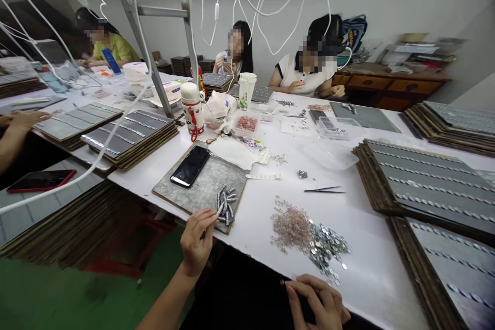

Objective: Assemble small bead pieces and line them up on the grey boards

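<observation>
My left hand (198, 240) is closed in a pinch at the near corner of a grey board (170, 193). Its fingertips meet the end of a short silver stick in a small heap of silver sticks (228, 201) on that board. By the table's front edge, my right hand (319, 299) is closed, with a tiny shiny disc (282, 282) at its fingertips. Beyond it lie a pile of silver washers (328, 245) and a pile of clear pinkish rings (290, 221). Black tweezers (324, 190) rest farther back. A black phone (190, 166) lies on the grey board.
Stacked boards with rows of discs stand at right (429, 175) and left (129, 131). Farther back are a white flask (192, 108), a paper cup (246, 90) and a clear plastic box (336, 126). White cables hang overhead. Several people sit around the table.
</observation>
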Tool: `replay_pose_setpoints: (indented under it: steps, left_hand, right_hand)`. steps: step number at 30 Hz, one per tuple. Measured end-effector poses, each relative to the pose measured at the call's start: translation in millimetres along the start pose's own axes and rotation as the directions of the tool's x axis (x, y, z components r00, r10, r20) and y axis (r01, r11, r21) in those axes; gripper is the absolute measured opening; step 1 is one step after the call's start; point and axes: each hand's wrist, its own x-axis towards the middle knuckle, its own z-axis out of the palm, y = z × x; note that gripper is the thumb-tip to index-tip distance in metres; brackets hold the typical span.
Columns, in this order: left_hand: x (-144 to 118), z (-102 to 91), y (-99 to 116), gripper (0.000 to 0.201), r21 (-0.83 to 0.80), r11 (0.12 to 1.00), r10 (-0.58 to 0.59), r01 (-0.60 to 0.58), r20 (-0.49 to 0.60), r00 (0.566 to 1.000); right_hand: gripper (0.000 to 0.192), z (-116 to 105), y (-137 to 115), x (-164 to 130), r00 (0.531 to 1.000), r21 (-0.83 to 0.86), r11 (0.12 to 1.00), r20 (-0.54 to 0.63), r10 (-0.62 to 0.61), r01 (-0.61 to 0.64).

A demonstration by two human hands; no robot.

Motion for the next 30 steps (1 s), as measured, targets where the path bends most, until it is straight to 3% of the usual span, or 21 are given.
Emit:
replay_pose_setpoints:
  steps: [9,17,21,30]
  left_hand:
    - [9.8,-5.0,3.1,0.009,-0.054,0.988,-0.14,0.147,0.12,0.983]
    - [-2.3,-0.5,8.2,0.005,0.021,0.988,-0.151,0.15,0.046,0.987]
    - [-6.4,-2.5,5.6,0.014,0.069,0.988,-0.137,0.135,0.022,0.99]
    - [1.0,-7.9,6.4,0.01,0.0,0.989,-0.146,0.146,0.024,0.989]
  right_hand:
    - [0.017,-0.7,0.0,0.5,1.0,0.001,1.0,0.011,-0.013,0.013]
    - [0.015,-0.5,-1.2,-0.8,1.0,-0.005,1.0,-0.017,-0.021,0.021]
    - [0.015,0.0,-0.4,0.0,0.999,0.002,1.0,-0.022,-0.025,0.025]
    - [0.013,0.8,2.5,1.4,0.999,0.043,0.998,-0.016,-0.038,0.038]
